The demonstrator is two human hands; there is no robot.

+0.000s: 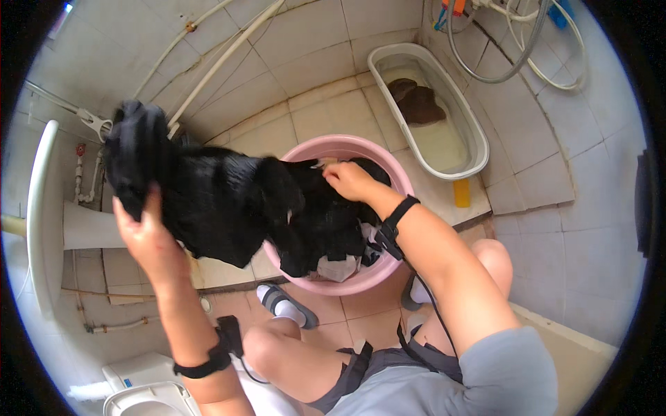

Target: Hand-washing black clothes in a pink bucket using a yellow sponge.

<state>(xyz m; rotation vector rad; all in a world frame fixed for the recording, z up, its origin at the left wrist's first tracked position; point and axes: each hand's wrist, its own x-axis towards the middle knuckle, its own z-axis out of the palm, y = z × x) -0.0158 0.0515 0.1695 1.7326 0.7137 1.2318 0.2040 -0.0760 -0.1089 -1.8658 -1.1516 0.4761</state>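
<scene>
Black cloth (215,201) is draping over the pink tub (350,286) | your left hand (149,239) is clutching one end, right hand (349,182) pinching an edge | probably handling limp, heavy, gripping best at bunched folds

White tub (480,161) upper right, brown cloth (422,107) in shallow water; yellow thing (461,194) just beside its near end. Grey hose (531,52) and white hose (579,68) looped top right, white pipe (225,64) slanting along back wall (305,31). Sink (43,208) far left, red valve (80,149) near it, toilet (151,392) lower left
</scene>
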